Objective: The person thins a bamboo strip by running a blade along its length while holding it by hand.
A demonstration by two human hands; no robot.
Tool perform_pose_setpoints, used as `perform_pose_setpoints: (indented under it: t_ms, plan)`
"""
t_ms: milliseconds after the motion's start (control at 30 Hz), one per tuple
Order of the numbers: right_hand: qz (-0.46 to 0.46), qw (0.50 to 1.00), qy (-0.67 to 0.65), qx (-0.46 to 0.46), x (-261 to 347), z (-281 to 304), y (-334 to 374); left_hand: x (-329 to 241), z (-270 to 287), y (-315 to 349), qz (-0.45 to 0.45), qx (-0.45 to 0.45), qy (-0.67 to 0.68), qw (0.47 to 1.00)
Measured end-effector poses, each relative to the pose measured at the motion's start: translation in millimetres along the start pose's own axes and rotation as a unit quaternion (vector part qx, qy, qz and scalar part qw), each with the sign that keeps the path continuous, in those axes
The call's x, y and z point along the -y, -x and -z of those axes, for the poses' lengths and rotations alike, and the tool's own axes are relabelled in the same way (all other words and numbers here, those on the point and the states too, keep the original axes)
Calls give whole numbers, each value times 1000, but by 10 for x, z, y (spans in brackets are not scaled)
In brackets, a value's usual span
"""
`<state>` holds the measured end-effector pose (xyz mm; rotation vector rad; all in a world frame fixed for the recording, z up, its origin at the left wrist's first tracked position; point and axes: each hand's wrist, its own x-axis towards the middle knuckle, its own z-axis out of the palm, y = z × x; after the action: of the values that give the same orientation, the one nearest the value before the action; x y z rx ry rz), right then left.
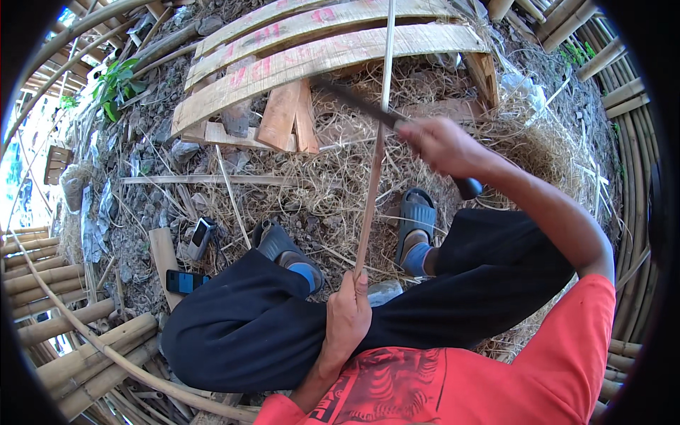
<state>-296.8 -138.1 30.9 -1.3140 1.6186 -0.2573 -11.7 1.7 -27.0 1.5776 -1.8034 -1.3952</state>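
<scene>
At the left, a phone (187, 282) is laid partly over a wooden board (163, 262), a boxy device (202, 239) placed just beyond. Green leaves (115, 86) are seen far left, bamboo poles (134, 331) near left.

From mid-view, the slatted frame (319, 60) stands at 12 o'clock, the strip (373, 184) crossing before it; plant (117, 88) at 10, bamboo wall (635, 177) at 3, phone (188, 282) overlapping a board (163, 253) at 8.
</scene>
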Motion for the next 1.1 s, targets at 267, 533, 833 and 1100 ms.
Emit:
perform_pose_setpoints:
  t_ms: [267,533,833,1100]
  plan:
    - [33,995,50,-74,74,-74,60,-9,19,14,18,10,-2,1000]
    - [3,998,67,-18,33,-76,101,33,-16,13,9,7,-8,1000]
    - [39,993,114,5,62,-68,102,15,24,23,21,15,5,1000]
    - [40,993,60,-91,33,-49,44,-20,1,-1,20,18,13,1000]
